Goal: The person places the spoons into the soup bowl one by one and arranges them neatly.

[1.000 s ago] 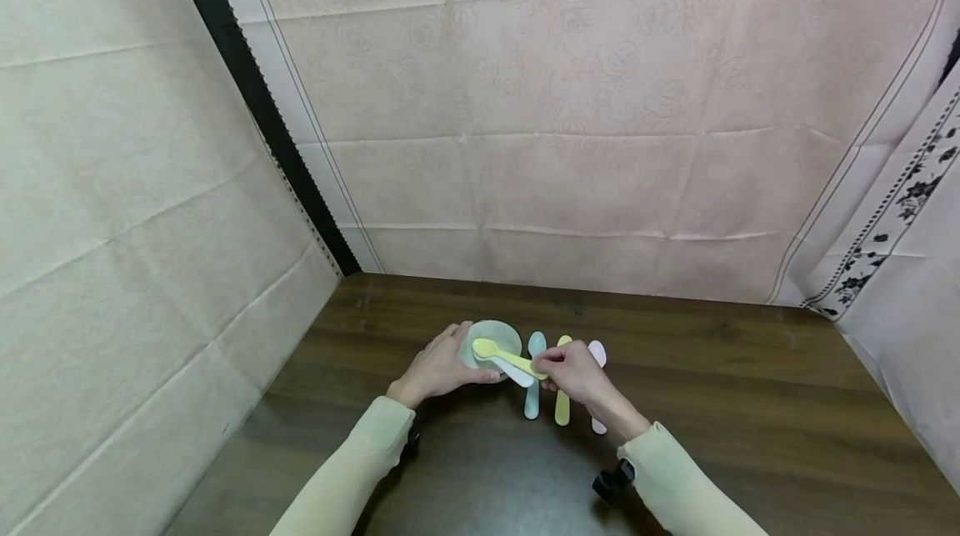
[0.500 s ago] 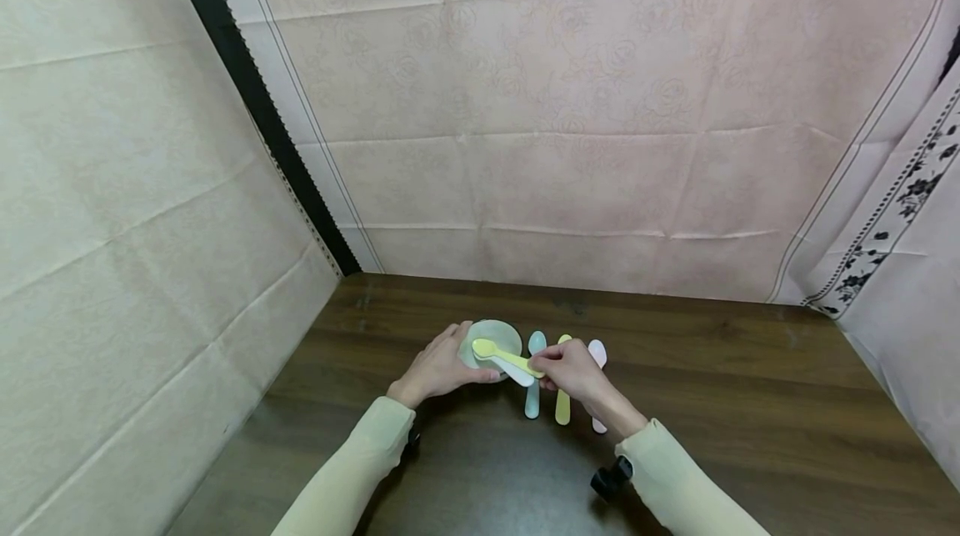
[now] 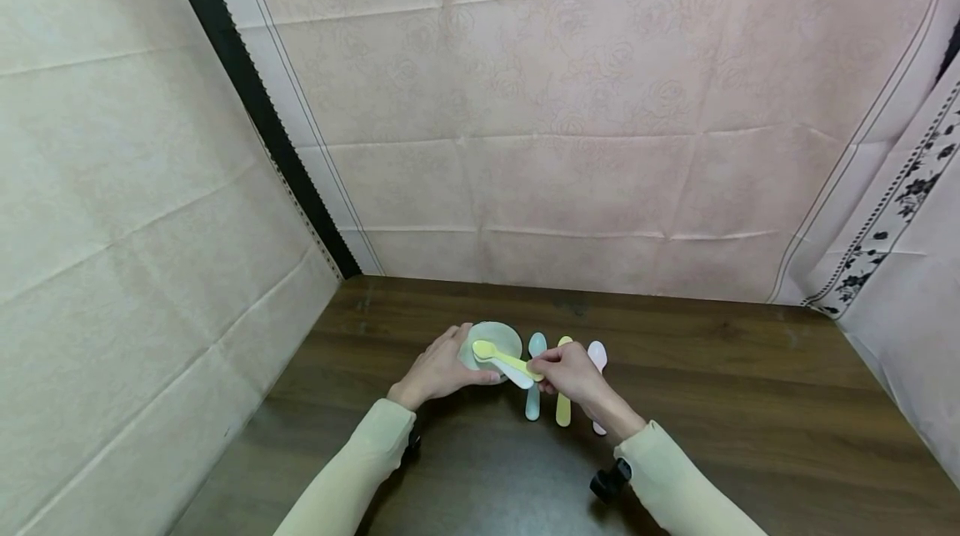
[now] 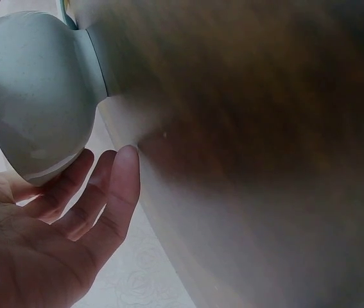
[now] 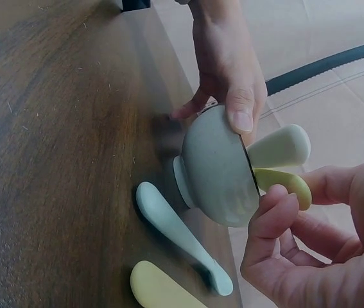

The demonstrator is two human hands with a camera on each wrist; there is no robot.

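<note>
Listed from my remote station, nearest first.

Sleeves, two: the left sleeve (image 3: 341, 465) and right sleeve (image 3: 678, 478), pale, reaching in from the near side. A black wrist device (image 3: 611, 480) sits below the right cuff.

Spoons laid on the table, three: blue spoon (image 3: 533, 403), second yellow spoon (image 3: 563, 409), pinkish-white spoon (image 3: 597, 354). They lie roughly parallel, handles toward the person, which I judge makes each easy to pick out. The right hand and wrist hide parts of the latter two from me.

Right hand (image 3: 573, 371), one: pinching the yellow spoon (image 3: 504, 357) near its handle end, a hold that I read as leaving the head free. That head is over the bowl's inside; whether it touches the bottom, I cannot tell.

Pale spoon (image 3: 516, 374), one: unheld, its handle jutting past the rim beneath the yellow one; I take the rim to be propping it.

Left hand (image 3: 442, 365), one: holding the bowl (image 5: 214, 163), thumb at the rim, fingers around the outside, presumably as a brace. The bowl is upright, just beside the blue spoon.

Beyond: dark wooden table (image 3: 675, 369), then creased back cloth (image 3: 570, 144), probably hung as a screen.
</note>
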